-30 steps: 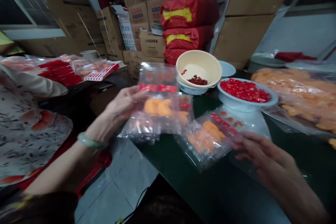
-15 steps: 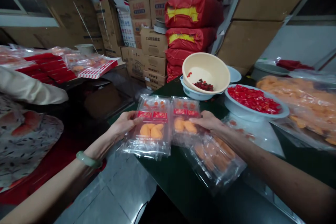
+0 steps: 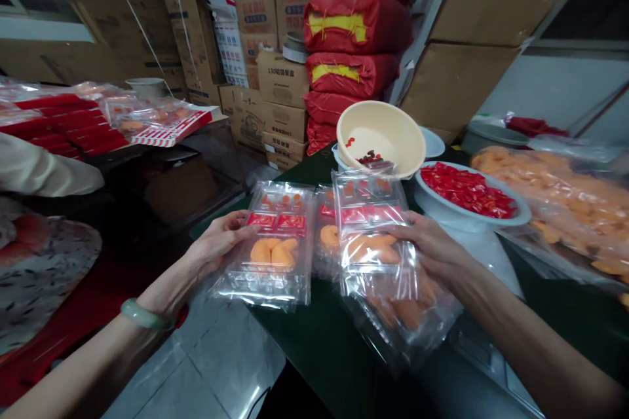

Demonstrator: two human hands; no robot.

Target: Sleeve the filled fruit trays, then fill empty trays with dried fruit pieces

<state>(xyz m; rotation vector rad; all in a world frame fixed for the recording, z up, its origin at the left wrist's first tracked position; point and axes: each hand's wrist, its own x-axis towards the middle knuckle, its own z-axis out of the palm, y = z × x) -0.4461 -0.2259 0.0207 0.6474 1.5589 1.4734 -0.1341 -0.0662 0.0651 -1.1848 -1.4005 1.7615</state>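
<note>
My left hand is closed on the left edge of a clear plastic pack, thumb on top. Inside it lie folded orange pieces like fortune cookies, two red sachets and small orange-red bits. A second such pack is gripped at its right edge by my right hand, held slightly raised and tilted. Between them, partly covered, another pack rests on the dark green table. Under my right hand lies a clear bag of orange-brown pieces, partly hidden.
Behind stands a cream basin with dark red bits at its bottom. To its right are a bowl of red sachets and a large bag of orange pieces. A person's sleeve shows at left. Cardboard boxes are stacked behind.
My right hand has lifted a pack and moved it right, uncovering another pack beneath. My left hand keeps hold of its pack. The view has shifted slightly.
</note>
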